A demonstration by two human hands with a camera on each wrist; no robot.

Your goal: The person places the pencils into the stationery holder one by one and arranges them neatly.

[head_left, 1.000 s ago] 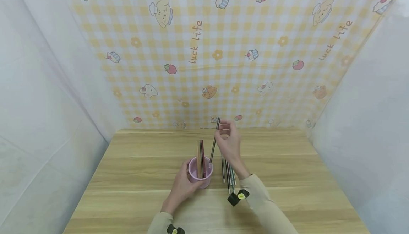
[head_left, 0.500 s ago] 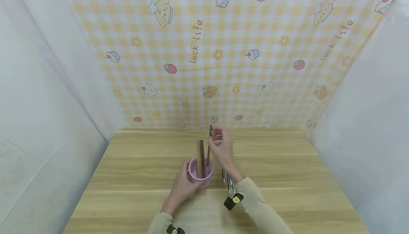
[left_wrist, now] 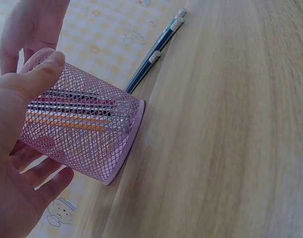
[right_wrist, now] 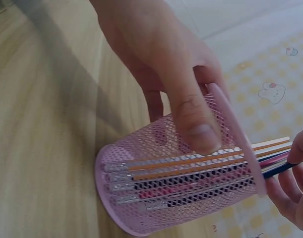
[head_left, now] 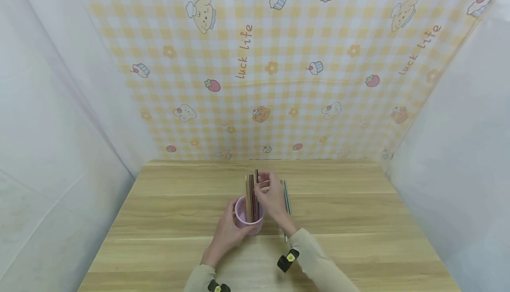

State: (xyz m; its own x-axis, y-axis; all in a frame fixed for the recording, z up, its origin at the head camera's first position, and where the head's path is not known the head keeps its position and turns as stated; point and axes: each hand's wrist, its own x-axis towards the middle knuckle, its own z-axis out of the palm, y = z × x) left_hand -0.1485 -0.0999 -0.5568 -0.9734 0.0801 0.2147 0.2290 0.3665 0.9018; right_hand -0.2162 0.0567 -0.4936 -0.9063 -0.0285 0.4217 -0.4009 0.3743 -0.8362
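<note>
A pink mesh pencil cup point(head_left: 241, 219) stands upright on the table, and my left hand point(head_left: 229, 234) grips it around its side, thumb near the rim. Several pencils point(head_left: 249, 196), orange, black and dark red, stand inside it with their eraser ends down, seen through the mesh in both wrist views. My right hand point(head_left: 272, 196) pinches a dark pencil point(head_left: 256, 177) above the rim; its lower part is inside the cup. In the right wrist view the fingertips point(right_wrist: 297, 153) hold that dark pencil just outside the rim.
More dark and green pencils point(head_left: 287, 199) lie on the wooden table point(head_left: 338, 221) to the right of the cup, partly hidden by my right arm. A yellow checked cloth point(head_left: 303, 97) hangs at the table's back, with white sheets point(head_left: 458, 150) on the sides.
My right hand has moved left and down, bringing the dark pencil from the cup's right rim deeper into it, beside the others. My left hand keeps its grip on the cup.
</note>
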